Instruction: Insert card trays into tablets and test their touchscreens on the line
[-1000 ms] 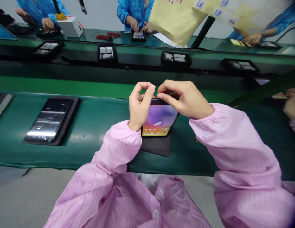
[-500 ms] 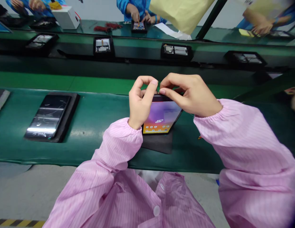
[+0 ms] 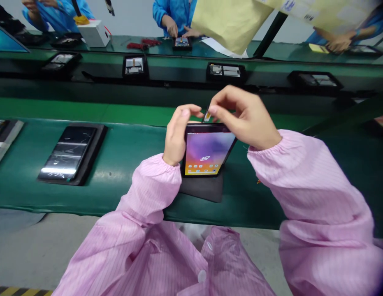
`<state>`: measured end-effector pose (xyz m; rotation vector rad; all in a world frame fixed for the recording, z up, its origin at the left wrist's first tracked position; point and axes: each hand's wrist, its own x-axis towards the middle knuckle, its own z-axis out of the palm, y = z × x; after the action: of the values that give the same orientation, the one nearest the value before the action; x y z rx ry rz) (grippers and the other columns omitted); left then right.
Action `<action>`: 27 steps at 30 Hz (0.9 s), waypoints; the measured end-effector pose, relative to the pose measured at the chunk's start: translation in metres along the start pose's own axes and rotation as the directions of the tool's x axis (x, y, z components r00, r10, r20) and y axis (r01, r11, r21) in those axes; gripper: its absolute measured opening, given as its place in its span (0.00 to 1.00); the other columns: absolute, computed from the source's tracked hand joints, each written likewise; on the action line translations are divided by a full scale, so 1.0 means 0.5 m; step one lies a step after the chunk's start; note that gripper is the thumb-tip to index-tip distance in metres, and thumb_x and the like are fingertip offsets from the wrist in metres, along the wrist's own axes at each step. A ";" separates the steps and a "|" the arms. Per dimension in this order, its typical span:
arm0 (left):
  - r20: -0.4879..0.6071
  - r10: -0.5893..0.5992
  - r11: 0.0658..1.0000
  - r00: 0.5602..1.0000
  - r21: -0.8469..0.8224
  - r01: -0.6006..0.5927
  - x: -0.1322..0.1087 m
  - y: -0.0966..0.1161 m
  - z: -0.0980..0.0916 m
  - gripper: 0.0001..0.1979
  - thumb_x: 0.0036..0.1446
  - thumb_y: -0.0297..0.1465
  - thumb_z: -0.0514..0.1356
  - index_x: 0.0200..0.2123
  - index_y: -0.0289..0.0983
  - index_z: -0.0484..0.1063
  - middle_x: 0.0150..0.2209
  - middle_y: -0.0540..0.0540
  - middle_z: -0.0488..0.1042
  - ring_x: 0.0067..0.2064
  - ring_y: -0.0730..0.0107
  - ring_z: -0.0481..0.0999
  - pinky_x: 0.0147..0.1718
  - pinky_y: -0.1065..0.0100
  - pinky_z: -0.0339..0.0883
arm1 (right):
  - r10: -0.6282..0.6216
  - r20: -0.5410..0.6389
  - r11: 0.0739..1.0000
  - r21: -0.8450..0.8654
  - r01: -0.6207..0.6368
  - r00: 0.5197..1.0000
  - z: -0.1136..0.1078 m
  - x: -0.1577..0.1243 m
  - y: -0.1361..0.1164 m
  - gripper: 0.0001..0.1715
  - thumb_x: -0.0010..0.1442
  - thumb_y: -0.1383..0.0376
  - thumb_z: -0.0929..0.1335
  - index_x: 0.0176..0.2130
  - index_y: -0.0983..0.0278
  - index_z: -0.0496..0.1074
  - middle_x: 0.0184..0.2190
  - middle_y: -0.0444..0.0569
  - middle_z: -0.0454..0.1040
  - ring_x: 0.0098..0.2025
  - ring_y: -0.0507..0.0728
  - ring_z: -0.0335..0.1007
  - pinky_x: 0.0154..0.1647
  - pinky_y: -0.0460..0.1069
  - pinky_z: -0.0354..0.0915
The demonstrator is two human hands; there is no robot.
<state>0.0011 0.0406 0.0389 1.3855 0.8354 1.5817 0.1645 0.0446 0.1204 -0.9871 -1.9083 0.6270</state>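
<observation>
A long green conveyor belt (image 3: 123, 152) runs across the view above a grey concrete floor (image 3: 31, 250), with a second green belt (image 3: 179, 70) beyond it carrying black rectangular trays (image 3: 135, 65) of phone parts. Further off, people in bright blue smocks (image 3: 174, 14) work at a third bench, near a white box (image 3: 94, 33) and a large pale yellow paper sheet (image 3: 228, 24). On the near belt, left of centre, a dark-screened phone (image 3: 68, 152) rests on a black mat. The person's arms come in from below in pink striped smock sleeves (image 3: 314, 193). Directly in front of them, a black smartphone (image 3: 206, 154) with a lit purple-and-orange home screen lies on a black foam pad (image 3: 203, 189) on the belt. The left hand (image 3: 179, 135) sits at the phone's upper left corner, its fingers loosely curled and apparently holding nothing. The right hand (image 3: 243, 117) is narrowly pinched above the top edge, and a thin pale strip (image 3: 206, 116) stands up just against its fingertips, apparently held between them.
</observation>
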 end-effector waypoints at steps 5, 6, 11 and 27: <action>0.002 -0.321 0.946 0.947 -0.035 0.321 -0.055 -0.110 -0.027 0.24 0.64 0.49 0.47 0.45 0.38 0.72 0.47 0.42 0.77 0.50 0.62 0.76 0.51 0.59 0.69 | 0.469 -0.379 0.867 0.372 -0.332 0.798 0.020 -0.077 0.115 0.14 0.59 0.54 0.68 0.33 0.60 0.61 0.38 0.45 0.73 0.38 0.51 0.71 0.36 0.47 0.67; -0.035 -0.370 0.929 0.928 -0.016 0.370 -0.061 -0.126 -0.025 0.23 0.64 0.49 0.49 0.42 0.37 0.73 0.46 0.42 0.78 0.49 0.61 0.76 0.51 0.59 0.69 | 0.619 -0.250 0.747 0.481 -0.460 0.744 0.035 -0.108 0.134 0.16 0.59 0.53 0.68 0.33 0.60 0.60 0.40 0.45 0.73 0.38 0.52 0.72 0.37 0.48 0.68; 0.049 -0.541 0.833 0.840 0.170 0.527 -0.059 -0.150 0.002 0.28 0.64 0.50 0.44 0.41 0.35 0.74 0.44 0.40 0.79 0.47 0.58 0.77 0.51 0.56 0.68 | 0.770 -0.213 0.579 0.629 -0.518 0.602 0.108 -0.255 0.143 0.19 0.57 0.48 0.67 0.35 0.59 0.62 0.55 0.48 0.69 0.51 0.55 0.70 0.50 0.53 0.65; 0.511 -0.410 0.575 0.755 0.788 -0.221 -0.171 -0.180 -0.099 0.63 0.49 0.54 0.61 0.67 0.35 0.18 0.69 0.24 0.41 0.71 0.45 0.37 0.66 0.39 0.33 | 0.791 -0.179 0.609 0.314 -0.728 0.585 0.108 -0.268 0.162 0.22 0.56 0.46 0.67 0.26 0.61 0.66 0.28 0.44 0.72 0.37 0.58 0.70 0.43 0.53 0.68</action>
<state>-0.0308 0.0027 -0.0853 2.3095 1.2215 0.4055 0.1897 -0.0235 -0.0285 -1.6761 -1.0334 1.0702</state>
